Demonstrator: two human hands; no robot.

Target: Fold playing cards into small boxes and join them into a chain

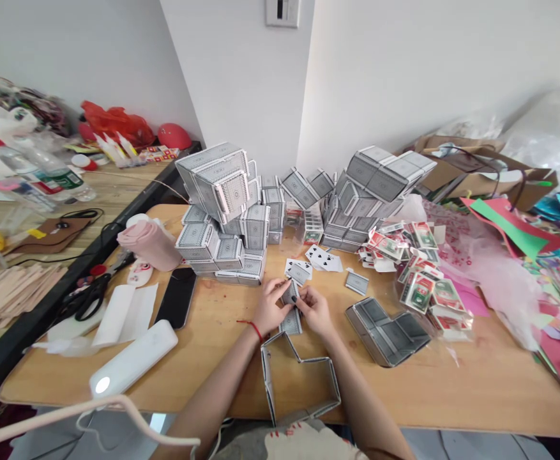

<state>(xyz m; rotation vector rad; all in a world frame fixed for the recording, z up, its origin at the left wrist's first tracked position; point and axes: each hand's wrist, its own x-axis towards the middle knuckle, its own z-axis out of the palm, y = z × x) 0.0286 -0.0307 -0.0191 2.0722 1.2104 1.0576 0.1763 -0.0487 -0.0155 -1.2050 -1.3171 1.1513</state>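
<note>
My left hand [271, 305] and my right hand [314, 308] meet at the middle of the wooden table [452, 390], both closed on a small grey-backed playing card piece [290, 292] held between the fingertips. A second joined card [290, 322] hangs just below them. In front of me lies an outline frame made of joined cards [299, 383], open in the middle. To the right rests a finished shape of grey cards [385, 329]. Loose cards [322, 259], face up and face down, lie just beyond my hands.
Stacks of card-built blocks [227, 211] and more card blocks [380, 185] stand at the back. Red-green card packs [423, 281] pile on the right beside coloured paper [514, 230]. Left of my hands lie a black phone [177, 295], a white device [133, 358], scissors [92, 297] and a pink roll [150, 243].
</note>
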